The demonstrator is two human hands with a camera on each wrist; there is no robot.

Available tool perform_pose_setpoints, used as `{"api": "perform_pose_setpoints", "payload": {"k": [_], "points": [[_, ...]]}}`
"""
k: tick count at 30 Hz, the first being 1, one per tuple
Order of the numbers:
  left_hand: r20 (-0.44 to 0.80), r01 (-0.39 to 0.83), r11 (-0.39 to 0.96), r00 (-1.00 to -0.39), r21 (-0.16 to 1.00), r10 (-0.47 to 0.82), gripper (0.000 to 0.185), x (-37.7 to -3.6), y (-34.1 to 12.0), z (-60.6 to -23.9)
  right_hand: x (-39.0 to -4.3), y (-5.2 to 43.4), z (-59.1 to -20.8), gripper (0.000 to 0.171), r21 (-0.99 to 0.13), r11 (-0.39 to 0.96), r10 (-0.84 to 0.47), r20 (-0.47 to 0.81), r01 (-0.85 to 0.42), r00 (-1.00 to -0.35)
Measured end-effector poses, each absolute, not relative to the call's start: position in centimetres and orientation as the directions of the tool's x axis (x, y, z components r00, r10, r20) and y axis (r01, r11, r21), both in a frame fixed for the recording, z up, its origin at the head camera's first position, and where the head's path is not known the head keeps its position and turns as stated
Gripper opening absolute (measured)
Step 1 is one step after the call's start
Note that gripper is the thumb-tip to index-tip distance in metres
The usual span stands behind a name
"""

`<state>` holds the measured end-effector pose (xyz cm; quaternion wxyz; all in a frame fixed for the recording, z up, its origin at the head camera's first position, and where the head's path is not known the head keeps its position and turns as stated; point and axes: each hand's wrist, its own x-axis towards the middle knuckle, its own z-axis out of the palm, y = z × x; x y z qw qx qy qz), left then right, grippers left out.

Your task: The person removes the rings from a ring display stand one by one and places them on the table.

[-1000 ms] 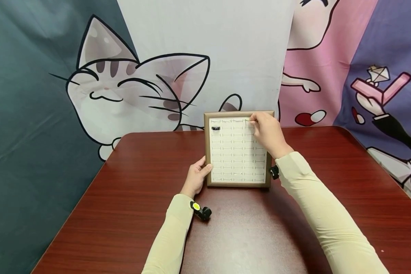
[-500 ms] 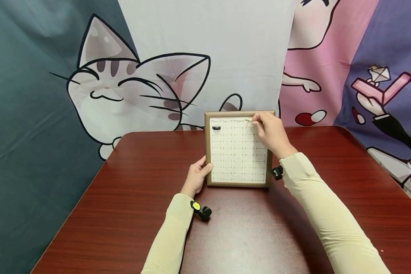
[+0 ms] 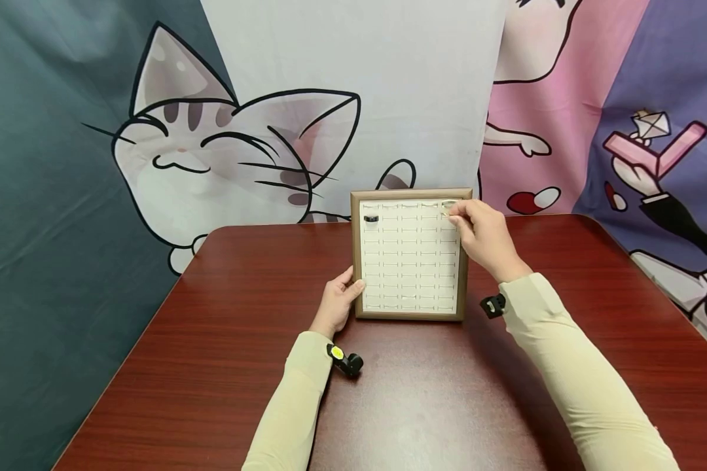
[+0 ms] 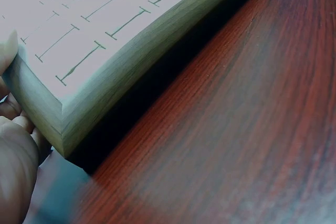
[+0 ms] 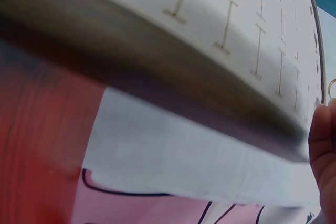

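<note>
Right fingers: thumb and forefinger of our right hand (image 3: 486, 232) pinch a thin gold-coloured metal ring (image 5: 329, 88); how the others lie, we cannot tell.
Gold ring: near the top right corner of the cream-white padded panel (image 3: 409, 261), by the end slit of the top row (touching it or just apart, we cannot tell).
Ring into slit: judging this to be a fitting step, we would line the hoop up with the slit's long line, press straight in with a light pinch, and let go only once the padding grips.
Left fingers: our left hand (image 3: 334, 304) holds the lower left edge, thumb on the front, fingers behind; its firm hold should stop the board rocking under our push.
Board frame: the brown wood-grain square frame (image 3: 409, 316) stands tilted up, facing us.
Black ring: a broad, dark, glossy band (image 3: 371, 219) sits in the second row, first column; its lie gives us a good pattern.
Table: reddish-brown polished wood (image 3: 241, 314) beneath, a printed cartoon-cat cloth (image 3: 182, 157) behind.
</note>
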<state>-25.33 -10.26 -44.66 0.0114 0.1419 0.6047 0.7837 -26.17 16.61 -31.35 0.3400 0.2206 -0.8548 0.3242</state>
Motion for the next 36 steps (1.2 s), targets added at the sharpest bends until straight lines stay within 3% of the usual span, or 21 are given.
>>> {"api": "perform_pose_setpoints", "payload": {"k": [23, 36], "points": [[0.189, 0.136, -0.269, -0.965, 0.953, 0.181, 0.05, -25.2, -10.1, -44.4, -18.6, 24.9, -36.5, 0.008, -0.474, 0.791, 0.06, 0.689, -0.387, -0.722], [0.198, 0.144, -0.272, -0.963, 0.951, 0.182, 0.05, -25.0, -10.2, -44.4, -15.7, 27.5, -38.7, 0.006, -0.525, 0.817, 0.151, 0.597, -0.241, -0.788]]}}
